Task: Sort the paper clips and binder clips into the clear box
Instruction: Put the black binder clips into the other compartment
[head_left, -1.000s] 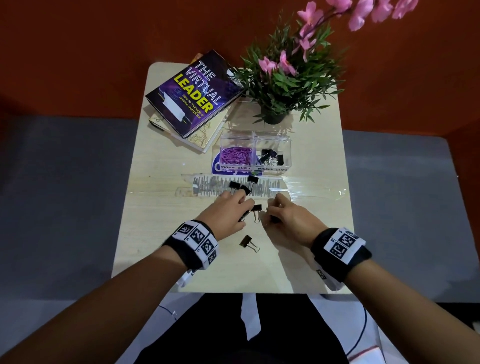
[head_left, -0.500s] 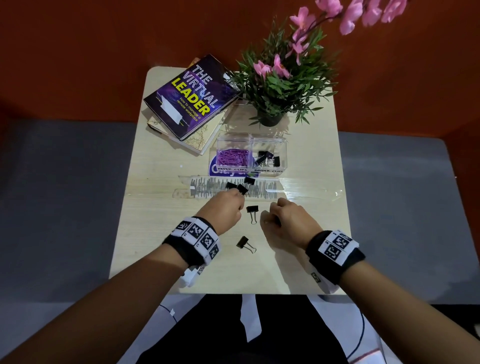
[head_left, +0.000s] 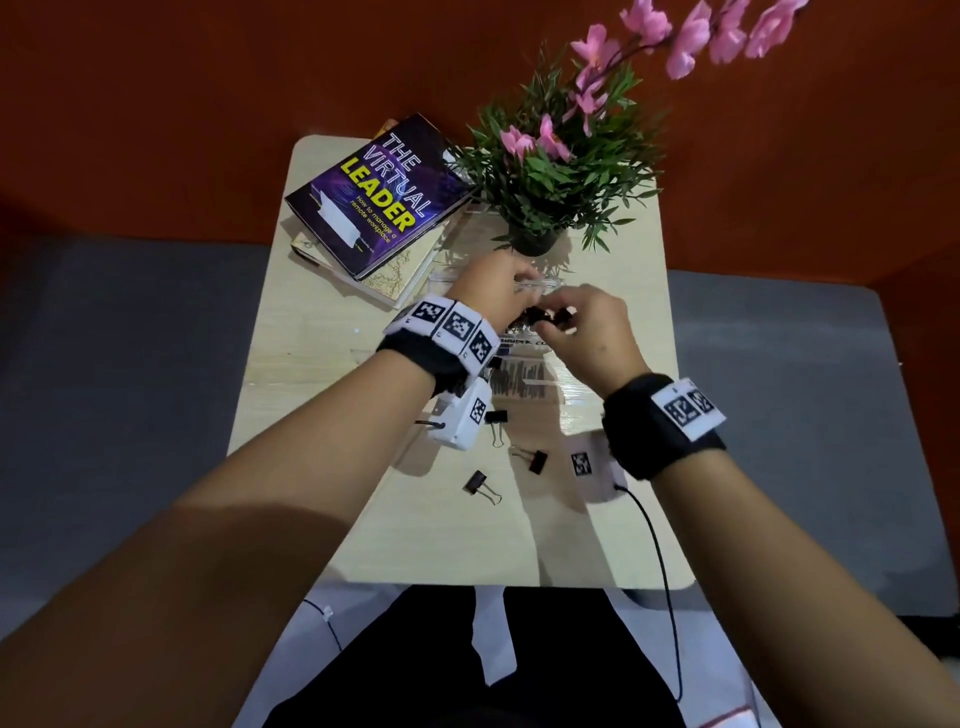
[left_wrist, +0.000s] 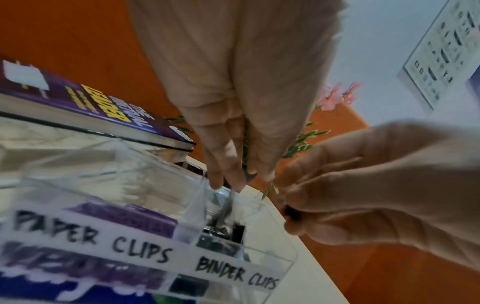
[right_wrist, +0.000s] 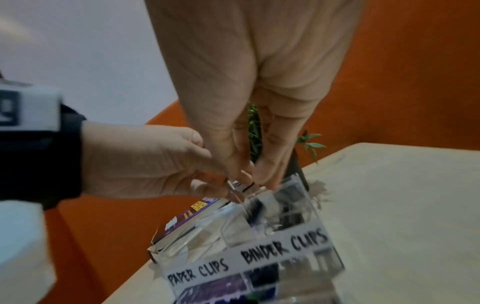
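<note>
Left wrist view: left hand (left_wrist: 233, 115) pinches a binder clip (left_wrist: 228, 214), seemingly hanging upright, over the clear box (left_wrist: 272, 242); right hand (left_wrist: 363, 185) pinches another.

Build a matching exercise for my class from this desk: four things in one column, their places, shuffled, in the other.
1 purple book
2 potted plant
3 paper clips
4 loose binder clips

A left compartment of the clear box
B bare table, on the person's side of the box
C on another book, far left corner
D far side, behind the box

Pairs: 1-C, 2-D, 3-A, 4-B
</note>
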